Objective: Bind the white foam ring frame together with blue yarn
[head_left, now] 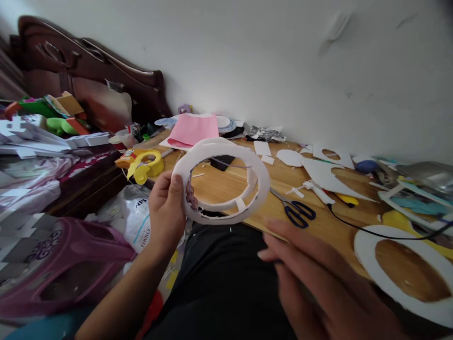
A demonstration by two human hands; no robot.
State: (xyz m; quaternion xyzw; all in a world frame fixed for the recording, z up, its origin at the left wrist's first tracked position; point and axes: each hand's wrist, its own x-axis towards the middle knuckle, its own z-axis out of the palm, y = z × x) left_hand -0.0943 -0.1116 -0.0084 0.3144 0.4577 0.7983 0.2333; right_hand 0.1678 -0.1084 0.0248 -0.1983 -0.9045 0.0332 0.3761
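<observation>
My left hand is closed on the left side of a white double ring, which looks like foam or card. The ring is held up in front of me, above the front edge of the wooden table. Its two hoops sit a little apart with small white pieces between them, and the inner edge looks rough. My right hand is at the lower right, apart from the ring and blurred, with its fingers stretched out and nothing visible in them. Dark-handled scissors lie on the table beyond it.
A white glue gun with a black cord lies right of the scissors. Another flat white ring rests at the table's right. A pink sheet and white cutouts lie towards the wall. Yellow tape and a purple plastic stool stand left.
</observation>
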